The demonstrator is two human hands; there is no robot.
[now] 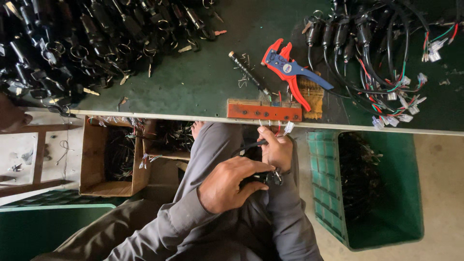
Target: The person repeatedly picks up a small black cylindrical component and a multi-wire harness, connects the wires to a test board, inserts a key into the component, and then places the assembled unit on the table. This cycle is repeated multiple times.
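Item: small black switch part with trailing wires (pixel 263 178), clenched in my left grip (pixel 227 183) and right grip (pixel 276 151) (over my lap). Red-and-blue wire stripper (pixel 290 70) above on green counter (pixel 193 82). Judged: wire handling; steadiness needed.

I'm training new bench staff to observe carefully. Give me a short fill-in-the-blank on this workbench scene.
1. The wire stripper has red and ____ handles.
2. The crate beside the person's legs is ____.
3. Both hands, left hand and right hand, hold a black part with a ____ ring.

Missing words: blue; green; key
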